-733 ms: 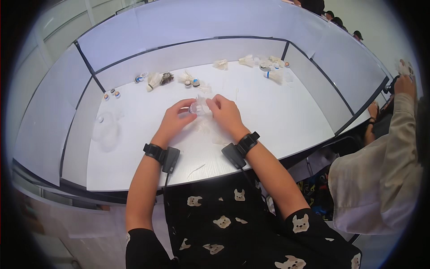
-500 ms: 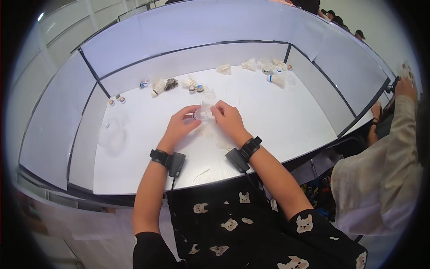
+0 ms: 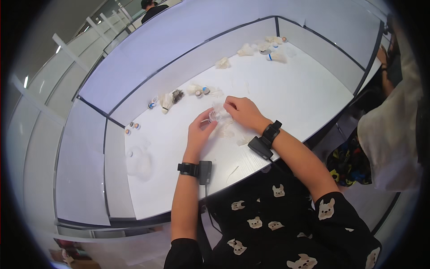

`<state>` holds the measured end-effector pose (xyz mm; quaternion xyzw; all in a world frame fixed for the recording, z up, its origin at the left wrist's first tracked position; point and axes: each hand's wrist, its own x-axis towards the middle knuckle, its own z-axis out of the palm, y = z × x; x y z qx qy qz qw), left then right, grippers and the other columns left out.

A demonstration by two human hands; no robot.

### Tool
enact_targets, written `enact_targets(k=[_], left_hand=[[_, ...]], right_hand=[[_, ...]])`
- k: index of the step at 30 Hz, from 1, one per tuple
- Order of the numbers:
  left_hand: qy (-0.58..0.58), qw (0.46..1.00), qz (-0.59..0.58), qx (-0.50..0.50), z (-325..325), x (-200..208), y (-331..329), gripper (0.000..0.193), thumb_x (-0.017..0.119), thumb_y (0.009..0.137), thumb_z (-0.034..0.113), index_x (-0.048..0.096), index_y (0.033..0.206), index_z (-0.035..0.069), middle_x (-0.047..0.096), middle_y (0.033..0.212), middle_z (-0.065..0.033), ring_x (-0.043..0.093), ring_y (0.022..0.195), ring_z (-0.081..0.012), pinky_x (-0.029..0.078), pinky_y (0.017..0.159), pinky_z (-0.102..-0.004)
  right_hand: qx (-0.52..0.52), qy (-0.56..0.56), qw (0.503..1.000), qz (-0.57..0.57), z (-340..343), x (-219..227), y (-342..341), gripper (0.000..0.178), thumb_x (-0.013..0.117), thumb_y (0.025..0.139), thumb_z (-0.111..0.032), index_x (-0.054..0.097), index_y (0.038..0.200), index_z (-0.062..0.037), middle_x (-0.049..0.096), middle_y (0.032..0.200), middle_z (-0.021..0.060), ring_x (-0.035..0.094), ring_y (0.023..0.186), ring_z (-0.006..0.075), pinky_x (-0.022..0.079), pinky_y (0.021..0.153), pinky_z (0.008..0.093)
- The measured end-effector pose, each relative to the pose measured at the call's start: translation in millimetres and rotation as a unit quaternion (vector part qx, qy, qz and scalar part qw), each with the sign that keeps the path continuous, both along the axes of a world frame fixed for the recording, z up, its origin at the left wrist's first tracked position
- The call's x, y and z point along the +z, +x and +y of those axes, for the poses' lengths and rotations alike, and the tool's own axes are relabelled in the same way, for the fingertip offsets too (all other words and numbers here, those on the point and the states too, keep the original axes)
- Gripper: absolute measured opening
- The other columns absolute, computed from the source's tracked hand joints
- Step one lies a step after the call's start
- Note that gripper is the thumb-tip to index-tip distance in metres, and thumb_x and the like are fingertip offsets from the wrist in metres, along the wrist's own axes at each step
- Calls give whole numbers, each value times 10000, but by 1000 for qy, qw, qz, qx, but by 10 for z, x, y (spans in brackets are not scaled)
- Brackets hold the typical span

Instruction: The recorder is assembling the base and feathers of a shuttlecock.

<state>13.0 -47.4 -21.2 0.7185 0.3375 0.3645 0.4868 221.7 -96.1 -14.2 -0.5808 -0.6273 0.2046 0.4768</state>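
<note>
Above the middle of the white table, my left hand [image 3: 200,130] curls its fingers and thumb around a clear plastic cup-like piece [image 3: 214,116]. Whitish, ragged film or feather bits [image 3: 218,106] stick up from its upper side. My right hand [image 3: 244,111] is closed in a pinch beside them; its fingertips hide exactly what they grip. Pale feather-like scraps [image 3: 225,131] lie on the tabletop just below the hands. Beyond the hands lie shuttlecocks, one pale [image 3: 165,102] with a dark feathered one [image 3: 178,95] against it.
Low white panels [image 3: 179,74] with black edging surround the white table [image 3: 286,98]. Several small round caps [image 3: 128,132] and a clear plastic heap [image 3: 139,161] lie at the left. More shuttlecocks [image 3: 277,57] are in the far right corner. A person's light sleeve [image 3: 392,130] is beyond the right edge.
The whole view has tilted and turned, so the table now slants up to the right. Both hands stay together at the clear piece.
</note>
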Motion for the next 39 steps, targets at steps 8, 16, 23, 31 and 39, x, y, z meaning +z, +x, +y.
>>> enact_targets(k=[8, 16, 23, 31, 39], left_hand=[[-5, 1000, -3, -1, -39, -6, -8, 489, 696, 871, 68, 597, 1347, 22, 657, 1231, -113, 647, 1036, -180, 511, 934, -310], [-5, 1000, -10, 1, -2, 2, -81, 515, 629, 865, -12, 562, 1376, 0, 617, 1314, -114, 616, 1129, -177, 485, 985, -301], [8, 1000, -8, -10, -7, 39, -93, 517, 620, 893, 14, 538, 1403, 4, 608, 1337, -113, 608, 1155, -172, 484, 998, -299], [1, 1000, -14, -22, -30, 10, -74, 508, 639, 901, 36, 538, 1398, 5, 600, 1347, -136, 591, 1201, -201, 486, 1018, -326], [45, 999, -26, 17, -15, 25, -53, 471, 683, 862, 55, 607, 1326, 24, 648, 1268, -118, 630, 1138, -199, 506, 996, -333]], right_hand=[[16, 22, 999, -22, -38, -15, 8, 214, 561, 959, -247, 621, 903, -50, 627, 701, 149, 605, 649, 320, 455, 622, 403], [31, 27, 999, -33, -30, -19, -79, 229, 554, 970, -257, 634, 927, -46, 635, 711, 153, 605, 650, 319, 464, 639, 406], [40, 3, 999, -16, 18, 39, -95, 240, 551, 966, -278, 660, 967, -65, 678, 789, 172, 643, 734, 380, 488, 679, 458], [37, -2, 999, -14, 63, -72, -8, 254, 566, 961, -302, 668, 946, -71, 664, 738, 152, 634, 680, 341, 483, 641, 419], [27, -15, 999, -35, -5, 49, -44, 279, 566, 957, -321, 677, 932, -66, 686, 757, 156, 659, 714, 357, 495, 659, 437]])
